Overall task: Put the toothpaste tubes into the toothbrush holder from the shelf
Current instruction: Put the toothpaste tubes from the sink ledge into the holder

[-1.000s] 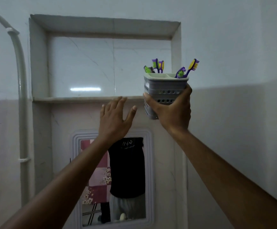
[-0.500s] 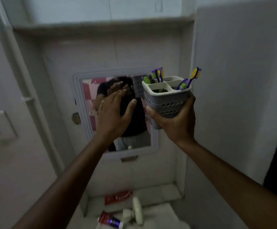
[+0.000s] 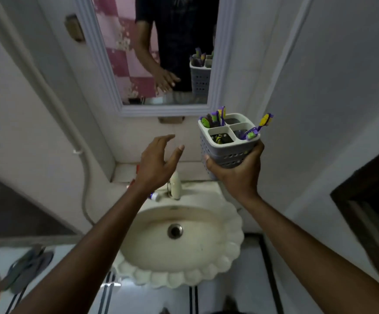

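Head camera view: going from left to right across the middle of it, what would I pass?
Wall pipe → left hand, open and empty → tap → toothbrush holder, gripped from below by the right hand → dark doorway at the right edge.

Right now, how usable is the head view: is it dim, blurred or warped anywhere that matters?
Head view: dim, flat light with no glare. The toothbrush holder in the right hand reads fairly sharp. The bottom-left corner is smeared by blur. Wide-angle bending splays the walls and mirror frame outward. The left hand hides most of the toothpaste tubes behind the sink.
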`<action>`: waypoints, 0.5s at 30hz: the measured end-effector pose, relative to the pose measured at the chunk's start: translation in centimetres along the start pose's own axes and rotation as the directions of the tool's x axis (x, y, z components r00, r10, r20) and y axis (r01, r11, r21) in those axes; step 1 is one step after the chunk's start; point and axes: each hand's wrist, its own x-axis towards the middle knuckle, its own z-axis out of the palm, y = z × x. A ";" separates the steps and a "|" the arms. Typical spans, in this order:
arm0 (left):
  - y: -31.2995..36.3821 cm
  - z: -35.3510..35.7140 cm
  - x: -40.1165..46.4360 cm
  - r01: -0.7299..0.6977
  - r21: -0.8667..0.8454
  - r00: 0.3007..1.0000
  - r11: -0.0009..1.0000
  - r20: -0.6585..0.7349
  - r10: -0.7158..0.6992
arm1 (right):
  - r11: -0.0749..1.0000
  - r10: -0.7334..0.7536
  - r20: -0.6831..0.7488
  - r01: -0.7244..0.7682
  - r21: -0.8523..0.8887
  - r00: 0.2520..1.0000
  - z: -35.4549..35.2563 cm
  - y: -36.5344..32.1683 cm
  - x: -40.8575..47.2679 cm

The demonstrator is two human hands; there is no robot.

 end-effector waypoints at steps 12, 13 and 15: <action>-10.9 7.8 -8.5 0.364 -0.041 0.931 0.931 0.029 -0.363 | 0.961 0.224 0.193 -0.183 -0.209 0.955 1.4 11.3 -3.6; -11.7 8.1 -8.8 0.367 -0.028 0.930 0.930 0.043 -0.366 | 0.955 0.245 0.187 -0.204 -0.216 0.951 1.8 12.0 -3.7; -13.7 8.7 -8.9 0.386 0.012 0.918 0.922 0.089 -0.385 | 0.939 0.289 0.179 -0.242 -0.246 0.940 2.6 12.9 -3.9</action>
